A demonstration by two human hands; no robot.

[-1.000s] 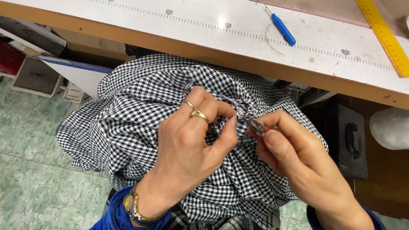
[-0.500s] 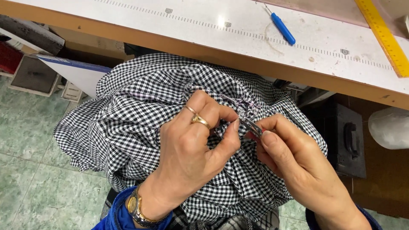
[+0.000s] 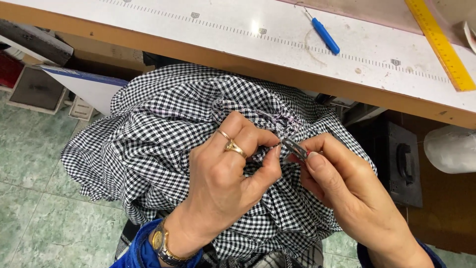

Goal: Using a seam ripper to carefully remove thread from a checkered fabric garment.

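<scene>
Hands at work over lap, close together. Left hand (image 3: 223,183), with rings and a wristwatch (image 3: 161,243), is clenched on a fold of black-and-white checked fabric (image 3: 148,144); thumb and fingertips pinch a gathered ridge, seemingly to keep the seam taut and raised for the tool. Right hand (image 3: 347,193) sits just right of it, fingers closed around a small metal tool (image 3: 295,148), probably thread snips, tip touching the cloth right at the left thumb. Fabric bunches under and around both hands and spills left and toward the floor, bulk resting on the lap so only the worked spot is lifted. Beyond the hands, white tabletop (image 3: 198,34) with printed measuring marks along its edge. On it, far right of the hands, a blue-handled seam ripper (image 3: 325,34) and yellow ruler (image 3: 439,47), both untouched, well apart from the work.
</scene>
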